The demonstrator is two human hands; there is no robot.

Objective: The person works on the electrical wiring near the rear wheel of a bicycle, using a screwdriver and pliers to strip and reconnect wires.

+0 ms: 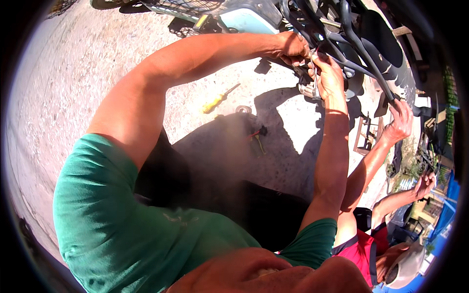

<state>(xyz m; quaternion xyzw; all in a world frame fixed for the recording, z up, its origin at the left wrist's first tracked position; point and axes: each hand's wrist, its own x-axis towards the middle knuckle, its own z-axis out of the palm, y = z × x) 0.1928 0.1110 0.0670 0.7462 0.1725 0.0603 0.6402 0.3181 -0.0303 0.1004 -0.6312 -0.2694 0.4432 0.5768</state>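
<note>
Head view looks down past my green shirt (pixel 146 234) to a sunlit concrete ground (pixel 63 88) and the black tubular frame (pixel 342 44) of a small vehicle at the top, with a pale blue body panel (pixel 249 22) beside it. I reach both arms up to that frame. Another person in a red shirt (pixel 359 246) sits at my right, one hand (pixel 401 119) gripping a frame tube, the other hand (pixel 426 183) raised lower down. My left hand (pixel 292 47) is curled closed against the frame; what it grips I cannot tell. My right hand (pixel 326 73) is closed around a thin metal tool (pixel 315 80), just beside the left. On the ground, well apart from my hands, lie a yellow-handled screwdriver (pixel 217 100), a small ring (pixel 243 109) and some small tools (pixel 257 139) in the shadow.
</note>
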